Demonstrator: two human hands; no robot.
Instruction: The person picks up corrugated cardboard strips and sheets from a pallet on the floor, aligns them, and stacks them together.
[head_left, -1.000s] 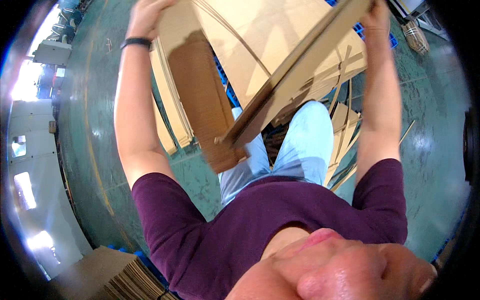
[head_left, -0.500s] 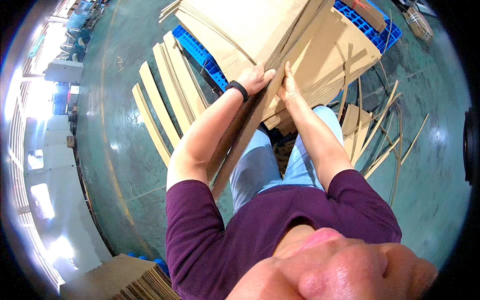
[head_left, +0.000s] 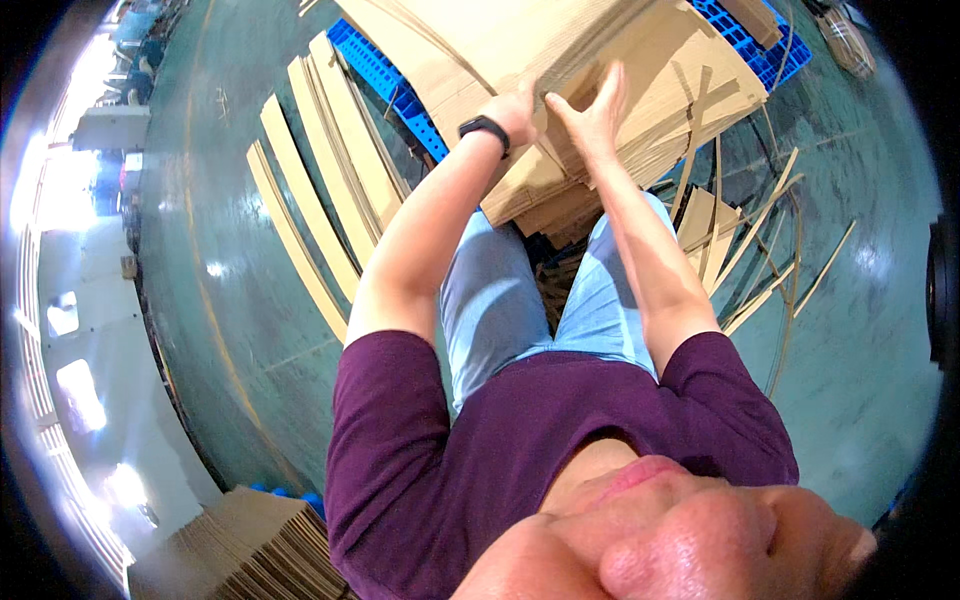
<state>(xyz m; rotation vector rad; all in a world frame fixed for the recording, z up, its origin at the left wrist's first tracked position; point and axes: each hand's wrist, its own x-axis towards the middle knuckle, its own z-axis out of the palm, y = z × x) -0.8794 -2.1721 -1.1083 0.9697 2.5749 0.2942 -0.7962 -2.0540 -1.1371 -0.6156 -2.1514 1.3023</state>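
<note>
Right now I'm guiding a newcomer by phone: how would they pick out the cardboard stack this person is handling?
Find the blue plastic pallet on the green floor. On it sits a tall stack of flat brown cardboard sheets, with the left hand and right hand at its near edge. Unlike the loose narrow cardboard strips beside it, it is broad and piled.

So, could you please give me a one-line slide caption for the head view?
Both hands, left and right, rest on a stack of flat cardboard sheets over a blue pallet.

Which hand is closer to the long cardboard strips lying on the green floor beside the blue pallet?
The left hand. It rests on the cardboard stack, just right of the strips. The right hand is farther right, also on the stack.
</note>
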